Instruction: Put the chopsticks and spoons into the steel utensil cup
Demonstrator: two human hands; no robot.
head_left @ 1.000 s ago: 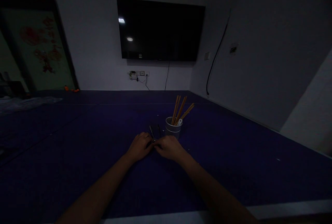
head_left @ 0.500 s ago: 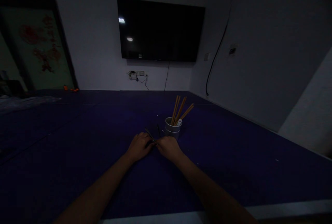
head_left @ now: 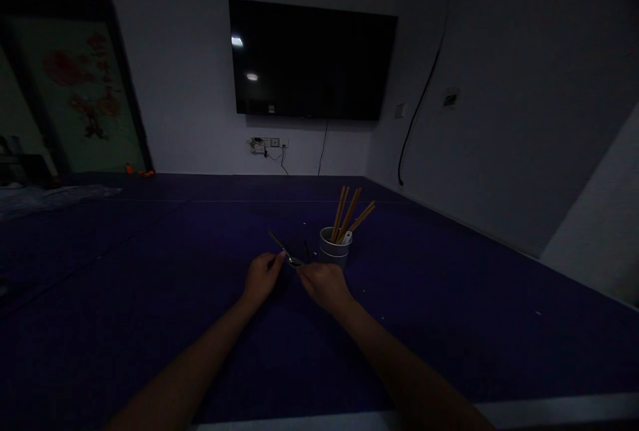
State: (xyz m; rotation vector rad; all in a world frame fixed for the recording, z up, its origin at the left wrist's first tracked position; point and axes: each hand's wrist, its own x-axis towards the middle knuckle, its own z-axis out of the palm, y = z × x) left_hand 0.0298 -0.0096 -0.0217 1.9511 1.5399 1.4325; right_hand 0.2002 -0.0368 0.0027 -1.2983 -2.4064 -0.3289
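A metal spoon (head_left: 277,241) is between my hands, its handle slanting up to the left and its shiny bowl toward the right. My left hand (head_left: 260,277) pinches it near the neck with thumb and finger. My right hand (head_left: 324,283) is closed, its fingertips at the edge of the bowl. Just beyond the right hand a thin dark stick-like piece (head_left: 306,251) points away; whether that hand touches it I cannot tell. Behind my right hand stands a grey cup (head_left: 333,253) holding several wooden chopsticks (head_left: 351,211) and a white-handled utensil (head_left: 347,237).
The dark blue table surface (head_left: 164,285) spreads wide around, with small white specks to the right. Crumpled clear plastic (head_left: 54,198) and small orange objects (head_left: 144,173) lie far left. A television (head_left: 314,62) hangs on the wall, and a black cable (head_left: 424,95) hangs to the right.
My left hand has drawn slightly left, away from my right hand, and more of the spoon shows between them. My right hand and the cup have barely moved.
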